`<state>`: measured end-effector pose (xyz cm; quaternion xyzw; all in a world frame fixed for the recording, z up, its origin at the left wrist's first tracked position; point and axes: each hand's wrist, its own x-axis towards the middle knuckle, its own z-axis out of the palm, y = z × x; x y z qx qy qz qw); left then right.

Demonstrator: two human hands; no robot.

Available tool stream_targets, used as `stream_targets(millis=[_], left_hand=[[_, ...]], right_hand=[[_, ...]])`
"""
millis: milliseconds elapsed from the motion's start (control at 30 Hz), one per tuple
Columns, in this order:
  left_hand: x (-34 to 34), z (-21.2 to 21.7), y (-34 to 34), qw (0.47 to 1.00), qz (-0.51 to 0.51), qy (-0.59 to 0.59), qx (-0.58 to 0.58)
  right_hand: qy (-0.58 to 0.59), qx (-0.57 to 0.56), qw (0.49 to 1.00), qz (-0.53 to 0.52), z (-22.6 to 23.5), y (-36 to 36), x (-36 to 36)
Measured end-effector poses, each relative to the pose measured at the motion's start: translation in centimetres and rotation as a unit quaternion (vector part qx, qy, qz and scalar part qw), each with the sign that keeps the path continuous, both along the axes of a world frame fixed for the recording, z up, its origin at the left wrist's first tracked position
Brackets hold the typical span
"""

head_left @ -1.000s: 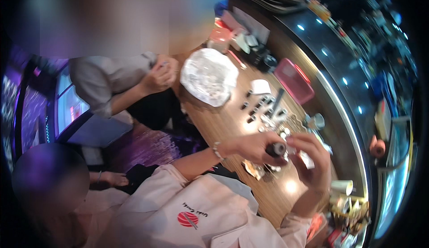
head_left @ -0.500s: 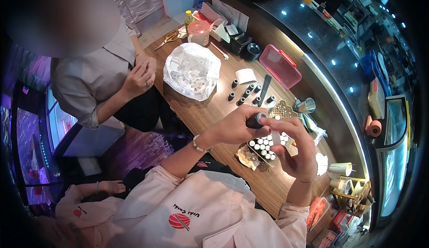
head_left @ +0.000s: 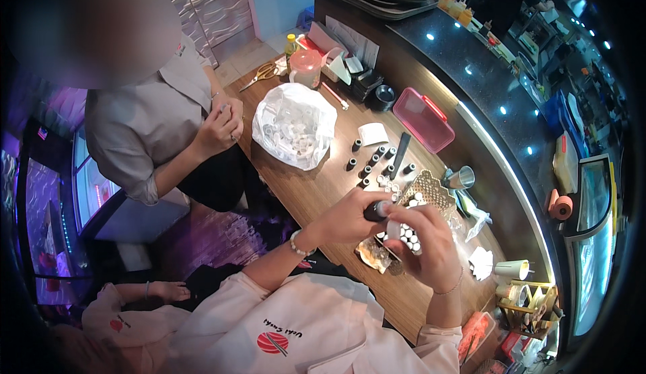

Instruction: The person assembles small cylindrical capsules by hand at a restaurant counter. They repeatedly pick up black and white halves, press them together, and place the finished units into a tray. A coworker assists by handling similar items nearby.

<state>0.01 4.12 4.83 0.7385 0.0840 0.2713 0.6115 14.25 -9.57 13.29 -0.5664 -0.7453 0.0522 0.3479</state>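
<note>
Your right hand (head_left: 434,246) has drawn nearer your left hand (head_left: 346,218) in the last half second. That puts the translucent cap (head_left: 393,229) just beside the small black bottle (head_left: 374,211); the two look separate, though your fingers hide any contact. Your left hand is wrapped around the bottle, and your right pinches the cap between thumb and fingers. Both are above the wooden tabletop (head_left: 296,187), partly over the white-topped containers (head_left: 412,241).

Beyond them stands a group of black bottles (head_left: 351,164). Along the tabletop's left edge sits a white plastic bag (head_left: 268,118) of clear pieces, with a co-worker's hands (head_left: 219,131) together beside it. Scissors (head_left: 267,70) and a pink-lidded jug (head_left: 306,68) occupy the far-left corner; a pink tray (head_left: 425,121) leans near the far edge. Past that runs a dark, raised counter (head_left: 481,74) carrying stacked trays (head_left: 397,8).
</note>
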Motion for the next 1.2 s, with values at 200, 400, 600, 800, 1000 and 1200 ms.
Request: stream_targets(millis=[200, 400, 600, 800, 1000, 1200], left_hand=[[-2.3, -1.8, -0.5, 0.997, 0.056, 0.053, -0.008], [-3.7, -3.3, 0.0, 0.994, 0.066, 0.061, -0.07], [-4.7, -4.7, 2.4, 0.992, 0.063, 0.085, -0.073], [-3.3, -3.7, 4.6, 0.992, 0.002, 0.085, -0.098], [-2.9, -3.8, 6.7, 0.992, -0.039, 0.109, -0.059], [-3.0, -5.5, 9.1, 0.988, -0.079, 0.128, -0.022]], right_hand=[[0.052, -0.081, 0.995, -0.018, -1.1, 0.1, -1.8], [0.191, -0.057, 0.98, -0.014, -2.0, 1.2, -2.2], [0.273, -0.094, 0.954, -0.084, -1.4, 1.9, -4.1], [0.278, -0.065, 0.947, -0.148, -3.2, 2.5, -4.1], [0.331, -0.047, 0.916, -0.22, -4.9, 3.6, -4.7], [0.339, -0.041, 0.917, -0.206, -5.8, 5.9, -5.4]])
